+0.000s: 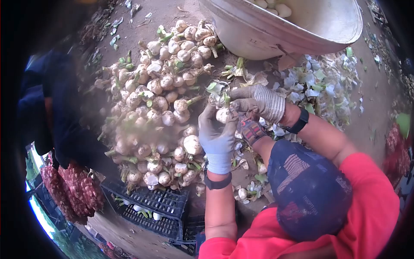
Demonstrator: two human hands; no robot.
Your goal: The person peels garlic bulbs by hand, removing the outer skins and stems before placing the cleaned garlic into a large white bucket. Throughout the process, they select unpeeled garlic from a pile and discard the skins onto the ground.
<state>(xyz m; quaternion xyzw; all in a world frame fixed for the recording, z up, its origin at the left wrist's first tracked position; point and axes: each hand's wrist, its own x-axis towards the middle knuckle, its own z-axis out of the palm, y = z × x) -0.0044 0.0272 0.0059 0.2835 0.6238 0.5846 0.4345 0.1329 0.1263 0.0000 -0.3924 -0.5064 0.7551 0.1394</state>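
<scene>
A white onion (223, 115) with a cut green stem sits between my two gloved hands, its loosened skin (215, 88) standing up beside the stem. My left hand (217, 134), in a grey glove, is closed round the onion from below. My right hand (257, 100), in a matching dirty glove, has its fingers bent at the onion's upper right side, against the stem and skin; its fingertips are partly hidden. Just left of the hands lies a large heap of soil-stained white onions (159, 103) with short stems.
A big whitish tub (254, 36) holding peeled onions (282, 10) stands beyond my hands. Peelings (319, 80) lie to the right. My sandalled foot (252, 129) and dark-clothed knee (308, 190) are close. Black crates (151, 200), red mesh sacks (75, 190) and a dark-clothed person (64, 108) are at left.
</scene>
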